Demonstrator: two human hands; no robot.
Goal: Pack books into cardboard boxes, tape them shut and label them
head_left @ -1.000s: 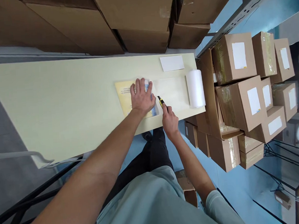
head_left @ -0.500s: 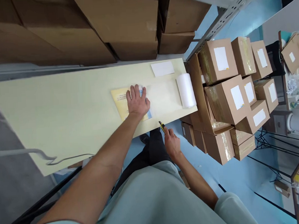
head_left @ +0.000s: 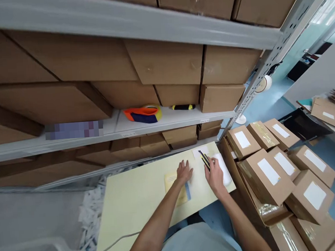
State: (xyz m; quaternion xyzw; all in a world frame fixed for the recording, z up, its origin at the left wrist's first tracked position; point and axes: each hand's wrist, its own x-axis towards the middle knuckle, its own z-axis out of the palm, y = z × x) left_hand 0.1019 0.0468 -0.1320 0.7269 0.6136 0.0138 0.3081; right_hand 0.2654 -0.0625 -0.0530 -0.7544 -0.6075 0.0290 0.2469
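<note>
My left hand (head_left: pixel 185 172), fingers spread, is at the upper right part of a yellow booklet or envelope (head_left: pixel 171 182) with a blue edge on the table. Whether the palm touches it I cannot tell. My right hand (head_left: pixel 216 176) is closed on a black and yellow utility knife (head_left: pixel 204 159), which points up and left towards a white paper (head_left: pixel 198 151) near the table's far edge. Beside that hand, partly covered by it, lies a white roll (head_left: pixel 224 171).
The cream table (head_left: pixel 130 204) stands below a metal shelf (head_left: pixel 167 122) of cardboard boxes. On the shelf are an orange and blue tape dispenser (head_left: pixel 142 114) and another black and yellow knife (head_left: pixel 183 107). To the right, labelled cartons (head_left: pixel 270 173) are piled high. A cable (head_left: pixel 115 242) crosses the table's left side.
My view has tilted up, bringing the shelf into sight. My right hand has risen with the knife from beside the table to over it, near the roll. My left hand has shifted up the booklet.
</note>
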